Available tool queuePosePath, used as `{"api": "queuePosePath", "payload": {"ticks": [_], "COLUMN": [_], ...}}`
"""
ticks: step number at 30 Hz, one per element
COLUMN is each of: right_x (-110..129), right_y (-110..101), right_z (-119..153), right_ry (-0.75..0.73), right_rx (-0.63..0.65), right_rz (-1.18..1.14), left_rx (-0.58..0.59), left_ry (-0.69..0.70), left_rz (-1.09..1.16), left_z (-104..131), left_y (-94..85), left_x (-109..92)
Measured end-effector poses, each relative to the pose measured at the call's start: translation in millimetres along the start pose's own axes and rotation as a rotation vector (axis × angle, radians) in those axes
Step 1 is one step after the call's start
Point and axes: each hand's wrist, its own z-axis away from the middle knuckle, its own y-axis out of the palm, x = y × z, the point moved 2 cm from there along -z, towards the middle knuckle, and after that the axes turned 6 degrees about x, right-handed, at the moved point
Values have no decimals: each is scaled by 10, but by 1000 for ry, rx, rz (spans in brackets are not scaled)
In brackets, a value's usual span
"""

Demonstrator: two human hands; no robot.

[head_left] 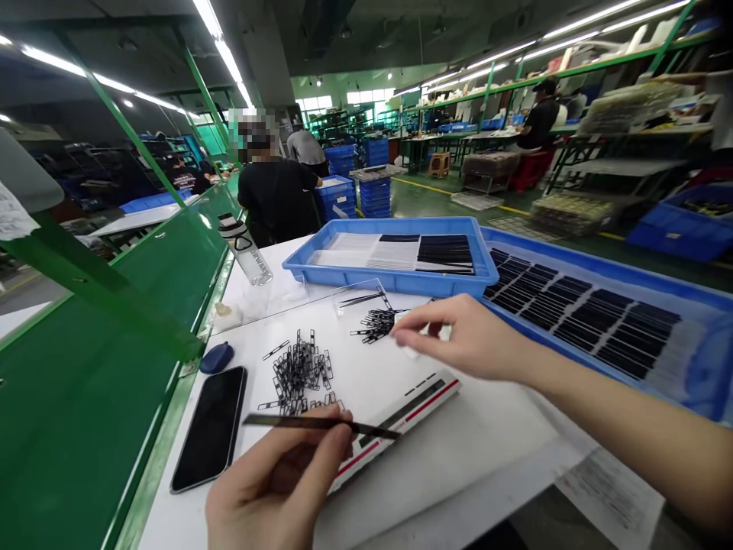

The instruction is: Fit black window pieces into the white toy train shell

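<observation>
A thin black strip [275, 420] lies between the thumb and fingers of my left hand [280, 473], held above a white box with red and black stripes [424, 401]. My right hand [458, 336] is raised over the white table, its thumb and fingertips pinched around a small white piece [406, 344]. Just left of those fingertips is a small heap of black pieces [376, 325]. A larger pile of black-framed pieces [301, 367] spreads out beyond my left hand.
A phone [210, 428] and a blue lid [217, 357] lie at the left, with a bottle [249, 256] farther back. Blue trays [395, 288] of strips stand behind and right. A person in black [279, 195] sits beyond the table.
</observation>
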Motion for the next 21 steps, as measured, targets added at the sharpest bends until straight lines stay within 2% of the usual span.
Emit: {"api": "queuePosePath", "payload": {"ticks": [3, 5, 7, 9, 12, 14, 16, 19, 20, 21], "right_x": [-589, -887, -1055, -1101, -998, -832, -579, -63, 111, 266], "right_y": [-3, 57, 122, 139, 30, -103, -232, -321, -304, -254], "right_z": [-130, -174, -182, -170, -128, -66, 50, 335, 441, 529], "right_ry": [71, 85, 68, 36, 5, 4, -6, -124, -154, -115], "right_rx": [-48, -49, -54, -108, -293, -451, -635, -911, -947, -860], "right_rz": [190, 245, 265, 259, 212, 155, 94, -10, -50, -50], "left_rx": [75, 86, 125, 186, 200, 176, 179, 315, 383, 438], "left_ry": [-86, -130, -170, -193, -216, -240, -233, -138, -106, -82], "left_rz": [224, 342, 406, 456, 538, 596, 646, 680, 677, 670], "left_z": [-31, -44, -43, -24, 25, 56, 76, 104, 123, 151], "left_y": [-6, 12, 43, 82, 134, 155, 159, 148, 146, 146], "left_x": [125, 192, 226, 221, 174, 148, 139, 154, 167, 183]}}
